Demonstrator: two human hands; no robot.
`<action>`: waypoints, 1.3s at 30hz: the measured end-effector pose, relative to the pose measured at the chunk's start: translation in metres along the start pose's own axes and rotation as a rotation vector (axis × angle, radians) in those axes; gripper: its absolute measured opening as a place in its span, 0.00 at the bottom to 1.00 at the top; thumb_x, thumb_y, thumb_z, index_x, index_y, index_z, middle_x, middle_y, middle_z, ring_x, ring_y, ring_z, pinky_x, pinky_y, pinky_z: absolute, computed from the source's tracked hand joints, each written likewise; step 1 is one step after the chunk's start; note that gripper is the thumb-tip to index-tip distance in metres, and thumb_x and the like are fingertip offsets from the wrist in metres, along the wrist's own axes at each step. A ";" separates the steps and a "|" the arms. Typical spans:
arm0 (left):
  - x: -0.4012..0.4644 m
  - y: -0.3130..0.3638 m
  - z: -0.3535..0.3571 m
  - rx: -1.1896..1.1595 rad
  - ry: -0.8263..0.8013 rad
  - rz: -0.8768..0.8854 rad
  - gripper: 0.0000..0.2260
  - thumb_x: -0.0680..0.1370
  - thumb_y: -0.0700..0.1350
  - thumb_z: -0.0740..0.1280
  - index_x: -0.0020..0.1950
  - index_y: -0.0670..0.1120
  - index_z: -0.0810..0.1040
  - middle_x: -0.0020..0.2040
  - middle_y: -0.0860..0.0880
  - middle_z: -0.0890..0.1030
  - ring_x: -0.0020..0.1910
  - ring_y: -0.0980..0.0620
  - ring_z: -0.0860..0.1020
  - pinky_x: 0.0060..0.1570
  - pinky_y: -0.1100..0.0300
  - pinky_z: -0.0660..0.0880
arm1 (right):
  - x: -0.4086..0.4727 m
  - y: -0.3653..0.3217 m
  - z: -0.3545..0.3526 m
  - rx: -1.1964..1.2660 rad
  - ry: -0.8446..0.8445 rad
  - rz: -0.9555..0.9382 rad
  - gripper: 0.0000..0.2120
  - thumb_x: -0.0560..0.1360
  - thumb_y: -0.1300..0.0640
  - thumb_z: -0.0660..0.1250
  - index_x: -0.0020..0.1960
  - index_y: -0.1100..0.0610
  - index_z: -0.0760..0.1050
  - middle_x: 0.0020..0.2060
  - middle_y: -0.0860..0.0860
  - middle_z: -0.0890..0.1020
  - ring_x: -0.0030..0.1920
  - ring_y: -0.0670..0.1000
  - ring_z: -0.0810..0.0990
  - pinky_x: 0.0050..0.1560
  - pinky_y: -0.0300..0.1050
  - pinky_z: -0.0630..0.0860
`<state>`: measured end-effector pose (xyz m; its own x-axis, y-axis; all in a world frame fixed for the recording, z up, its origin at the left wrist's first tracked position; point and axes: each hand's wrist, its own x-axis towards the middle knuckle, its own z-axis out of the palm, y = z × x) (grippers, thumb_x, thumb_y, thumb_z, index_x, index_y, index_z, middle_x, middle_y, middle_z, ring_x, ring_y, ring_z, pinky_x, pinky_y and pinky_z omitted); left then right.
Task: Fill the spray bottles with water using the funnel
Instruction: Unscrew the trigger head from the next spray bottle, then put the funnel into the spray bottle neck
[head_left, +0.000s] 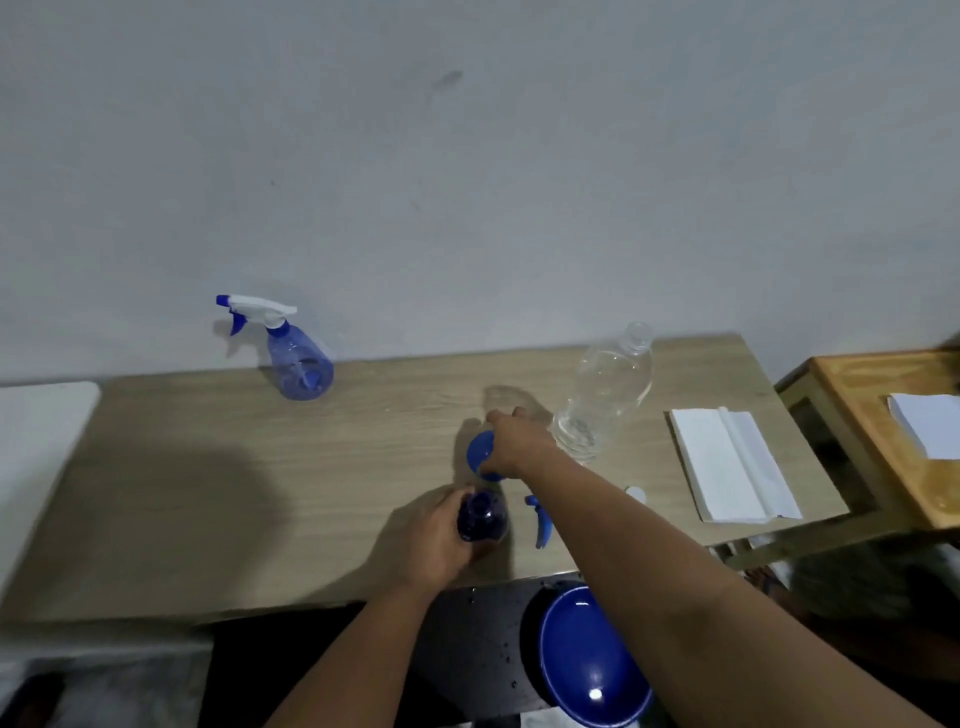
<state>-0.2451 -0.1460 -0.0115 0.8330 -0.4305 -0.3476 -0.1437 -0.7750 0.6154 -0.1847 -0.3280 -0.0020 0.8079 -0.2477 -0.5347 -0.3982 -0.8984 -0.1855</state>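
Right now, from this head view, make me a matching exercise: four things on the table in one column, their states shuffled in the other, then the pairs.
Things:
1. funnel
2. open spray bottle
3. capped spray bottle
4. clear water bottle

States:
A. stands uncapped beside the napkins
B. under the right hand
C. stands alone by the wall
D. gripped by the left hand

Pairs: 1-B, 2-D, 3-C, 4-A

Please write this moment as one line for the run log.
left hand: holds open spray bottle upright | right hand: on blue funnel | sprayer head: off, lying on table | clear bottle: uncapped
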 end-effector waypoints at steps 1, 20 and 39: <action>0.001 -0.002 0.000 -0.001 -0.003 -0.001 0.25 0.73 0.51 0.76 0.69 0.54 0.75 0.61 0.55 0.81 0.61 0.51 0.79 0.48 0.69 0.64 | 0.003 0.000 0.003 -0.031 -0.023 -0.003 0.37 0.71 0.48 0.78 0.75 0.52 0.68 0.69 0.57 0.69 0.66 0.62 0.77 0.60 0.54 0.79; 0.007 -0.013 0.005 -0.292 0.022 -0.043 0.29 0.61 0.48 0.81 0.60 0.56 0.76 0.53 0.52 0.84 0.53 0.51 0.82 0.57 0.51 0.78 | -0.034 -0.011 -0.042 0.966 0.166 -0.138 0.38 0.69 0.50 0.83 0.75 0.50 0.73 0.61 0.50 0.77 0.60 0.57 0.82 0.60 0.56 0.82; 0.028 -0.005 0.000 -0.239 0.013 -0.012 0.15 0.71 0.43 0.76 0.57 0.52 0.82 0.48 0.52 0.85 0.47 0.54 0.83 0.44 0.65 0.78 | -0.104 0.000 0.029 1.219 0.324 -0.351 0.40 0.65 0.63 0.86 0.71 0.45 0.73 0.67 0.46 0.78 0.63 0.51 0.83 0.56 0.47 0.85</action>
<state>-0.2212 -0.1537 -0.0244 0.8407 -0.4149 -0.3480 -0.0043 -0.6477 0.7619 -0.2817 -0.2917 0.0293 0.9474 -0.2984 -0.1158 -0.1430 -0.0710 -0.9872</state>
